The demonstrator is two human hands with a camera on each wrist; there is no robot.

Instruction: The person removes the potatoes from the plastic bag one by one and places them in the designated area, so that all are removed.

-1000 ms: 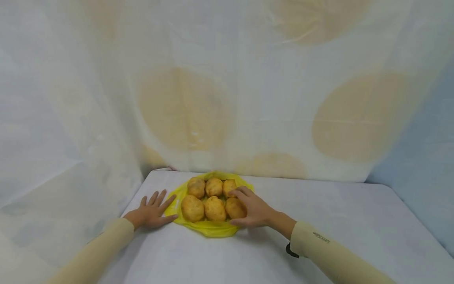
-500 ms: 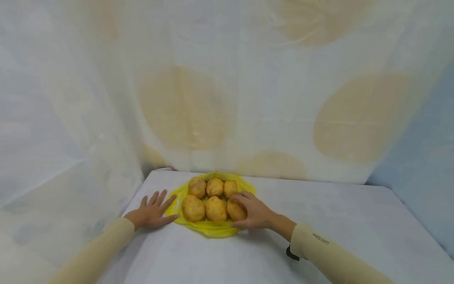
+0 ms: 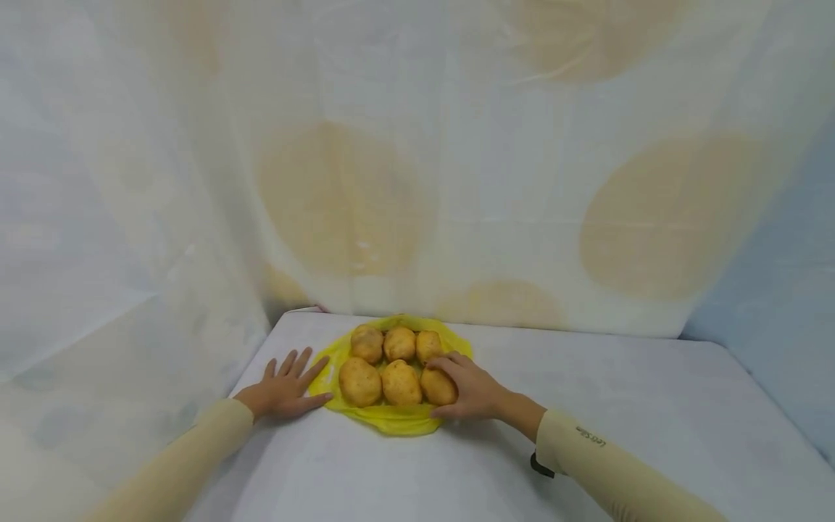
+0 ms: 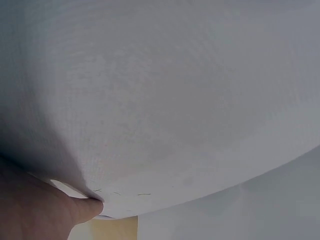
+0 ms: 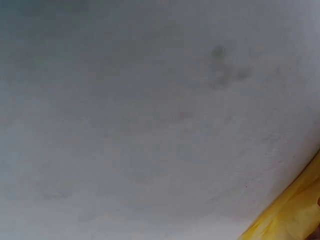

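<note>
Several potatoes lie in two rows on a yellow plastic bag (image 3: 403,422) in the head view. My right hand (image 3: 475,390) grips the front right potato (image 3: 438,386), fingers over its far side and thumb at its near side. To the left, my left hand (image 3: 285,391) lies with spread fingers on the table, its fingertips and thumb at the bag's left edge. Part of my left hand (image 4: 47,210) shows at the lower left in the left wrist view. In the right wrist view only a corner of the yellow bag (image 5: 287,215) appears, and the potatoes are out of sight.
A white cloth covers the table (image 3: 587,406). Behind it hangs a pale curtain with tan circles (image 3: 502,217), close to the table's back edge. More pale sheeting (image 3: 130,362) hangs on the left, and a bluish one (image 3: 783,312) on the right.
My right hand's fingers have closed in around the front right potato. My left hand keeps its place at the bag's edge. The head view has shifted slightly.
</note>
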